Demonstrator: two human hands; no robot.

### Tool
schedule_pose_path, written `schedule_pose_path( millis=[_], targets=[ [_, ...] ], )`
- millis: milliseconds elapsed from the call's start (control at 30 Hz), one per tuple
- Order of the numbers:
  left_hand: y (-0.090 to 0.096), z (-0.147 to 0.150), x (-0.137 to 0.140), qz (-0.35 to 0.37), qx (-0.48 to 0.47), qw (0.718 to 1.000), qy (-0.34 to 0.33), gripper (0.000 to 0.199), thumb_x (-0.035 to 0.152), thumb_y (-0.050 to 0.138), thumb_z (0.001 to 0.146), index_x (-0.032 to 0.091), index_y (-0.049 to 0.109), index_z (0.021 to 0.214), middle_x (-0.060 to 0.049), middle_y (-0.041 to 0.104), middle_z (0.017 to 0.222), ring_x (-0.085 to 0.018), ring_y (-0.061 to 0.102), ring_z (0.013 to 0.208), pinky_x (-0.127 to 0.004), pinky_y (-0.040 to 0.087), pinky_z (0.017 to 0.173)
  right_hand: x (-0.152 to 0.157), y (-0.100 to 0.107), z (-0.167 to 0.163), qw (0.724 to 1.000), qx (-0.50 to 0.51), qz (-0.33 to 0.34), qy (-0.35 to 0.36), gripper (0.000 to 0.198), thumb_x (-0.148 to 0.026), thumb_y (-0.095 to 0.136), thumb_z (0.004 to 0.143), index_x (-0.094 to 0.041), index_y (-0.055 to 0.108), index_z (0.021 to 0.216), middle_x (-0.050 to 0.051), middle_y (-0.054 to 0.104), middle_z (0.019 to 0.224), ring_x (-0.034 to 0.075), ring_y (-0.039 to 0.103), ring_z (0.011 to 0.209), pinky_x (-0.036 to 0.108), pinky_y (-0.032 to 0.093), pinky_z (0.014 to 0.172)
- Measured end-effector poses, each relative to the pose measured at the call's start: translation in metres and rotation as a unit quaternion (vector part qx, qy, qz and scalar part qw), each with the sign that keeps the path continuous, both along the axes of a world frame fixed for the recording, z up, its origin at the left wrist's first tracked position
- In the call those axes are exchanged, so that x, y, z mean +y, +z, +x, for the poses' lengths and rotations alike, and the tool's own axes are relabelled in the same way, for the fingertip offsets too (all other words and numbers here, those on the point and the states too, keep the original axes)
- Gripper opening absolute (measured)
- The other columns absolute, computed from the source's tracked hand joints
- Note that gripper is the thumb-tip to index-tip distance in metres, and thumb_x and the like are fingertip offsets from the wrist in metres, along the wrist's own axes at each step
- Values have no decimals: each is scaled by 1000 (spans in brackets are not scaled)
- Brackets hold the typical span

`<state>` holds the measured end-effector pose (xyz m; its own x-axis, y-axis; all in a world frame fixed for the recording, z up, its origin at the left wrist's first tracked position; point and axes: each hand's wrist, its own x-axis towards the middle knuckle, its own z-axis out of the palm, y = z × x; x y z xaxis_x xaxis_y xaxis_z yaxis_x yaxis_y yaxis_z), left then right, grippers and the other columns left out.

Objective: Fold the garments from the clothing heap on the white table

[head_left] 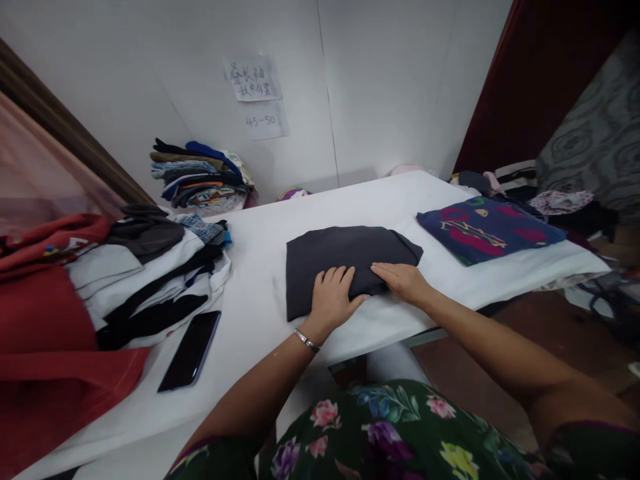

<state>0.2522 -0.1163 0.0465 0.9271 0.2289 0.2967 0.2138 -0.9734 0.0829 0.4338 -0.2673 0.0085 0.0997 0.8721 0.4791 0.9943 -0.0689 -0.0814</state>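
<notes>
A folded dark grey garment (340,250) lies on the white-covered table in front of me. My left hand (333,300) rests flat on its near edge, fingers spread a little and thumb pointing right. On the right side of the same garment lies my right hand (404,280), fingers stretched out and pointing left. Both hands press from above, and nothing is gripped. To the right is a folded navy garment (487,227) with magenta and green patterns.
Left on the table (255,360) are a phone (191,350), a loose heap of clothes (150,273) and a red garment (45,320). A folded stack (200,173) stands by the wall. More clothes (560,200) lie beyond the right edge. Paper notes (255,80) hang on the wall.
</notes>
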Motion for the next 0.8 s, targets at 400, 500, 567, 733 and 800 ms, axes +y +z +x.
schedule_pose_path(
  millis=[400,500,567,733,800],
  targets=[
    [-6,12,6,10,17,999,36,44,20,59,83,24,59,127,-6,62,126,-27,51,111,-41,43,86,-11,-2,-26,999,-10,4,-35,67,-39,58,88,-10,40,145,19,37,151,35,33,140,58,31,109],
    [-8,10,7,8,13,1000,26,49,18,59,81,24,57,129,-7,61,129,-27,51,113,-42,43,88,-5,-5,-22,999,-7,4,-48,57,-22,55,87,-16,45,143,15,49,144,32,41,136,56,34,108],
    [-12,8,7,9,10,1000,10,52,16,58,80,23,56,131,-7,58,134,-27,49,117,-43,42,92,-2,-9,-16,999,-16,22,-31,54,-12,53,83,-18,52,137,14,56,138,30,47,131,53,38,105],
    [-27,1,2,11,-14,1000,-22,58,19,60,80,23,50,137,-9,51,143,-29,45,125,-48,37,103,3,-20,-5,994,-27,105,-14,45,-7,44,84,-25,65,120,8,68,122,25,58,121,54,35,107],
    [-29,0,0,3,-29,999,-21,55,29,60,84,23,49,138,-10,52,142,-30,45,126,-49,36,105,5,-24,-3,993,-19,116,-22,44,-8,44,85,-26,66,118,7,68,122,25,58,120,56,32,108]
  ],
)
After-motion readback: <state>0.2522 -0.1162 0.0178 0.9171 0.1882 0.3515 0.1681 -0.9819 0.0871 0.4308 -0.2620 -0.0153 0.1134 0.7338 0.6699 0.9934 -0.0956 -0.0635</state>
